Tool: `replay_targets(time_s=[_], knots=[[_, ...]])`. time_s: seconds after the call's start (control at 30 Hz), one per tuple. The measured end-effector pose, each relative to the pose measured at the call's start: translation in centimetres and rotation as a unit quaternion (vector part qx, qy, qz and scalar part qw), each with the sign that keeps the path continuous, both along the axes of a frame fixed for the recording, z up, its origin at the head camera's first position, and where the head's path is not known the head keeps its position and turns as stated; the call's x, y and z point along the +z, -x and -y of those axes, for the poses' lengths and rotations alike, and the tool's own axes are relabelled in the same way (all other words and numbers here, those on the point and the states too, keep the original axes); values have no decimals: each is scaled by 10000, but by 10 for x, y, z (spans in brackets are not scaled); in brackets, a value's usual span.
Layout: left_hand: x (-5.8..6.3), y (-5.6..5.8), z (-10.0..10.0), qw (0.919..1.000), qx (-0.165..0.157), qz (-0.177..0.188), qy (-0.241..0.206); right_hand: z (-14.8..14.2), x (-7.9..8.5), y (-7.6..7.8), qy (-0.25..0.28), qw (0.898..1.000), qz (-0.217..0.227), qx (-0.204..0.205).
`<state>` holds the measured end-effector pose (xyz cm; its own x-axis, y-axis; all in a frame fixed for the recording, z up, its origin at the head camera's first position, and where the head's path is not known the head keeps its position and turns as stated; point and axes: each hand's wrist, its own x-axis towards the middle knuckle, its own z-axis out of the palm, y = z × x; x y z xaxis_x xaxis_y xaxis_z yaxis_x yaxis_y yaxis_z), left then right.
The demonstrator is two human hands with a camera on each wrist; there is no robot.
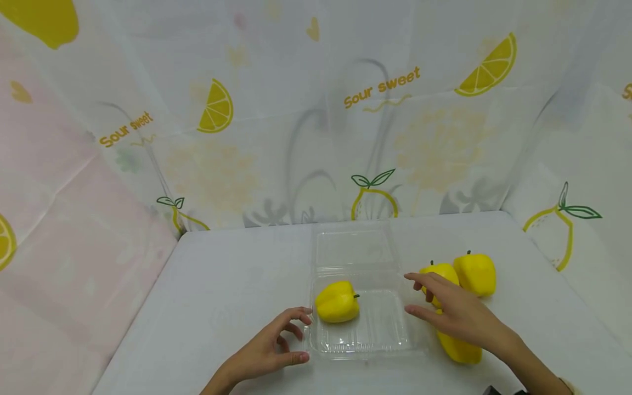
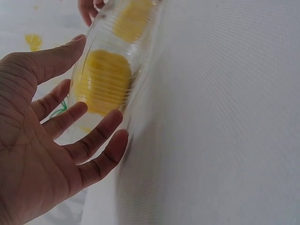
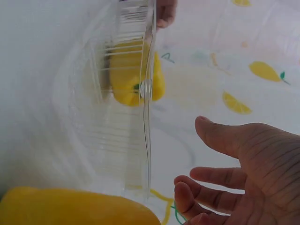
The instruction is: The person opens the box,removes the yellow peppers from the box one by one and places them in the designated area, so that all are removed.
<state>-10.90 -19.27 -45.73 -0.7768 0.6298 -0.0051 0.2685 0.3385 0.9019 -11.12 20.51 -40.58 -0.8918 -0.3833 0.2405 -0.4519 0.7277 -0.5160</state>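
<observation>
A clear plastic clamshell box (image 1: 380, 323) lies with its lid (image 1: 353, 247) folded back. One yellow bell pepper (image 1: 337, 302) sits on its side in the left part of the box, stem toward the right. My left hand (image 1: 271, 345) is at the box's left edge, fingers spread and loosely bent, holding nothing. In the left wrist view the fingertips (image 2: 115, 119) are close to the box wall; contact is unclear. My right hand (image 1: 459, 312) hovers right of the box with nothing in its grasp, partly hiding two yellow bell peppers, one behind (image 1: 446, 271) and one below (image 1: 461, 348).
Another yellow bell pepper (image 1: 475, 274) stands at the right, beside the one behind my hand. The white table (image 1: 222, 274) ends at a fabric backdrop (image 1: 296, 109) printed with lemons, and more fabric hangs on both sides. A small dark object (image 1: 491, 390) shows at the bottom edge.
</observation>
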Motion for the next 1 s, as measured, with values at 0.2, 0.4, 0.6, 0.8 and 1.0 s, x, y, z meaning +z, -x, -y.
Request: replay_targets(time_s=[0.2, 0.4, 0.6, 0.8, 1.0], knots=[[-3, 2, 1, 10000, 25, 22, -10, 14, -3, 4, -49, 9995, 269, -126], [-2, 3, 0, 10000, 37, 7, 10, 27, -4, 5, 57, 9988, 453, -150], [-2, 2, 0, 9999, -35, -111, -14, 39, -9, 7, 134, 9987, 485, -40], [-2, 3, 0, 9999, -50, -149, 11, 47, -18, 7, 168, 9987, 475, -81], [0, 3, 1, 10000, 12, -68, 64, 54, -23, 4, 208, 9987, 452, 65]])
